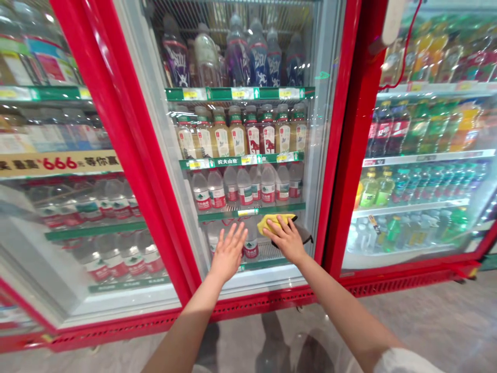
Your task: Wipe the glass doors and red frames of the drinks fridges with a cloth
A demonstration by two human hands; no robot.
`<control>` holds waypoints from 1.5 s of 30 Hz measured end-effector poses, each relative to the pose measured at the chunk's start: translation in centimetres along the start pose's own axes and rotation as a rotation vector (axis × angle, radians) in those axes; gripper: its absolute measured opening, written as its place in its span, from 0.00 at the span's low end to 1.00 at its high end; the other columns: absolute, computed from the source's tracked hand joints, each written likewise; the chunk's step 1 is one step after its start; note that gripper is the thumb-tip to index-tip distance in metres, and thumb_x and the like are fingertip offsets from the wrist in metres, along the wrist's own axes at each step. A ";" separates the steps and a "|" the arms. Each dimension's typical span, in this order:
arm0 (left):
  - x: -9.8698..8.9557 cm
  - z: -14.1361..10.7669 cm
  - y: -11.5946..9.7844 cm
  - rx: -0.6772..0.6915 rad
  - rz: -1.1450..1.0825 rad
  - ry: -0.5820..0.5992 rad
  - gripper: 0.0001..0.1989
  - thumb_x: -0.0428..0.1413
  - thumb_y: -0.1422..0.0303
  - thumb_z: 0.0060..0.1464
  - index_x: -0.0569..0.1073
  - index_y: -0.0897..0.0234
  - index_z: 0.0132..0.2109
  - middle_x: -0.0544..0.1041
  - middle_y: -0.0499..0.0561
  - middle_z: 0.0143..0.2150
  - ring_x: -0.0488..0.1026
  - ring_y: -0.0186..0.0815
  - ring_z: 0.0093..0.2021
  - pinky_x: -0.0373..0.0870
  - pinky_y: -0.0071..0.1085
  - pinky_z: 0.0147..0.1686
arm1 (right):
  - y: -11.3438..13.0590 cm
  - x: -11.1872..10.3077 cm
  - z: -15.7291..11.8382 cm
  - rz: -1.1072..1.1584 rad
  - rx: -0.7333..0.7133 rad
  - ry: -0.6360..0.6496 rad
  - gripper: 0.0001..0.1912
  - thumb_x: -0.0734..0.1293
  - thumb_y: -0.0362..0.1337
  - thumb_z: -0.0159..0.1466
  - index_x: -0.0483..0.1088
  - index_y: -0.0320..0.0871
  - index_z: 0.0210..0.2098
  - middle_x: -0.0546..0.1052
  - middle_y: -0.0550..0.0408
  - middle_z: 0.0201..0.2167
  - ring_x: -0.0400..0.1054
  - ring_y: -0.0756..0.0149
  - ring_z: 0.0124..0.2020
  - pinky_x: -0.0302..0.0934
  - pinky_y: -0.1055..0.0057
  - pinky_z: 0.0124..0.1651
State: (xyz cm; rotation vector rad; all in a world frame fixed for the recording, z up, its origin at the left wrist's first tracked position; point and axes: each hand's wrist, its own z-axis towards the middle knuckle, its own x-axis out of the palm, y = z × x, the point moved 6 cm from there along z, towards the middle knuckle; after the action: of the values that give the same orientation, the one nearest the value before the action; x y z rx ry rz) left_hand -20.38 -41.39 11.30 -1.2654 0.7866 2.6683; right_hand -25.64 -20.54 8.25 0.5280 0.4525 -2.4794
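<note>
Both arms reach forward to the glass door (252,282) of a red-framed drinks cooler. My left hand (228,253) is spread, palm toward the glass, with nothing in it, in front of the bottom shelf. To its right, my right hand (286,239) lies on a yellow cloth (267,223), its fingers over the cloth and pressing it toward the glass. A grey part of the cloth with a dark edge hangs out to the right of the hand. Behind the glass, clear water bottles (245,187) stand just above the hands.
Shelves of tea bottles (237,135) and dark drink bottles (258,54) are higher in the cooler. Another cooler (427,202) stands to the right, with a red cord (404,59) hanging at its top. More bottles (112,259) fill the left cooler. Grey floor (435,316) lies below.
</note>
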 end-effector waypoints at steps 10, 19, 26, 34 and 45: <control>-0.3 -1.0 2.5 -0.053 0.036 0.007 0.40 0.55 0.69 0.58 0.51 0.60 0.75 0.47 0.53 0.78 0.42 0.45 0.78 0.44 0.54 0.74 | 0.7 -0.9 5.6 0.012 0.227 -0.106 0.32 0.66 0.30 0.67 0.63 0.58 0.67 0.60 0.55 0.73 0.33 0.50 0.77 0.39 0.39 0.73; -0.6 -3.9 6.2 -0.056 0.089 0.025 0.39 0.52 0.70 0.60 0.49 0.60 0.75 0.48 0.52 0.77 0.43 0.45 0.77 0.44 0.54 0.74 | 2.1 -0.1 2.3 0.020 0.007 0.016 0.28 0.66 0.30 0.67 0.67 0.58 0.64 0.68 0.58 0.68 0.44 0.55 0.76 0.38 0.44 0.74; -0.7 -5.6 8.7 -0.038 0.096 0.013 0.41 0.54 0.72 0.58 0.49 0.53 0.75 0.50 0.50 0.77 0.44 0.44 0.77 0.39 0.55 0.74 | 7.4 1.5 7.6 0.038 0.151 -0.118 0.32 0.65 0.30 0.66 0.64 0.59 0.67 0.63 0.56 0.71 0.35 0.49 0.77 0.36 0.37 0.73; -1.3 -8.0 12.6 -0.106 0.105 -0.035 0.40 0.53 0.74 0.58 0.51 0.47 0.74 0.49 0.49 0.77 0.47 0.42 0.77 0.34 0.52 0.75 | 8.0 1.8 6.6 0.027 0.092 -0.010 0.31 0.65 0.30 0.67 0.64 0.59 0.67 0.65 0.58 0.70 0.41 0.51 0.76 0.35 0.41 0.74; -0.8 -9.2 14.1 -0.025 0.065 -0.069 0.44 0.52 0.76 0.59 0.43 0.49 0.75 0.52 0.50 0.76 0.53 0.38 0.75 0.33 0.47 0.75 | 13.6 3.2 7.7 0.011 -0.090 0.074 0.32 0.65 0.31 0.66 0.64 0.62 0.67 0.65 0.64 0.70 0.46 0.54 0.75 0.31 0.45 0.76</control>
State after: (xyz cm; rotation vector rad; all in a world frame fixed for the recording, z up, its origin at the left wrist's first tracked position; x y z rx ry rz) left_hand -17.52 -57.86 12.86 -1.1651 0.8011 2.7653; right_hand -22.22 -35.89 10.71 0.5849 0.5860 -2.4223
